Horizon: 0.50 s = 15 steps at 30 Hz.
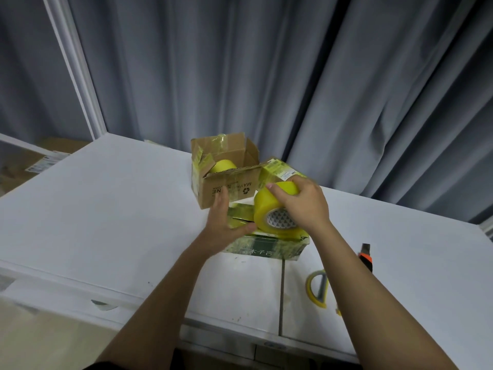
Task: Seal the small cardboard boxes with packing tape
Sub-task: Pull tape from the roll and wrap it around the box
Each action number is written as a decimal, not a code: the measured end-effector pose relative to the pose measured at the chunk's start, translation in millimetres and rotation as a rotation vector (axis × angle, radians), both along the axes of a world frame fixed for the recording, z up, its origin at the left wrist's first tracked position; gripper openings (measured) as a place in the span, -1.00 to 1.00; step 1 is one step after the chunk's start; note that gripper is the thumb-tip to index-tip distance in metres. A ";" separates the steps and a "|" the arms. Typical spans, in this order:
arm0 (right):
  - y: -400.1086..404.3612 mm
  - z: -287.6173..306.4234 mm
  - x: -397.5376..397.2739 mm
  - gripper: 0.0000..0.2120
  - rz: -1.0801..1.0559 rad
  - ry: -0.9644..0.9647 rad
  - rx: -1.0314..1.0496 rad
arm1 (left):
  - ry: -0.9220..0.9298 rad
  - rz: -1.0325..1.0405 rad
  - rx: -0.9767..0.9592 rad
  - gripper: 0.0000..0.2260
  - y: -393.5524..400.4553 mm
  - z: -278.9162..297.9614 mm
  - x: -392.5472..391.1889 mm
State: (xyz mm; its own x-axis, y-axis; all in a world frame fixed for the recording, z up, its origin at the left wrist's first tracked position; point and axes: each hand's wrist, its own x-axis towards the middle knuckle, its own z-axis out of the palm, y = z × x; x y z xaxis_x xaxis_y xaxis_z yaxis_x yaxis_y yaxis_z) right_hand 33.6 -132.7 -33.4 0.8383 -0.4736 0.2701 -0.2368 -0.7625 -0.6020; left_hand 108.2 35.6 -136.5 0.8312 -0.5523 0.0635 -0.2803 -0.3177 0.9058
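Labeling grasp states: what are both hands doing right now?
Left hand: open, fingers straight, pressing on the green box.
Right hand: gripping the yellow packing tape roll.

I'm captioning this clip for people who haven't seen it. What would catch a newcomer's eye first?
The bright yellow tape roll at the centre, gripped by the right hand over a green box that the left hand steadies. Behind them stands an open cardboard box with a second yellow roll inside. At the right, scissors lie on the white table.
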 end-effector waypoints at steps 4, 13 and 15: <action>-10.4 0.3 -2.6 -0.72 0.101 0.075 0.028 | -0.170 -0.111 0.164 0.22 -0.9 -5.3 10.1; -57.2 -25.2 -16.1 -0.63 0.322 -0.130 0.905 | -0.200 -0.113 0.117 0.19 1.1 -18.5 25.8; -52.8 -32.7 -14.7 -0.50 0.284 -0.164 0.985 | -0.184 -0.092 0.092 0.17 1.2 -18.9 23.3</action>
State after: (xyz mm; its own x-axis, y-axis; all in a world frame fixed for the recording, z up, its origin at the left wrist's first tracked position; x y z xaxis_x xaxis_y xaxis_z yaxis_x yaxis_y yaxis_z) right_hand 18.9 -185.5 -66.2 0.9415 -0.3368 -0.0085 0.0161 0.0702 -0.9974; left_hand 131.4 36.8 -155.4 0.7560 -0.6359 0.1551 -0.4696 -0.3619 0.8053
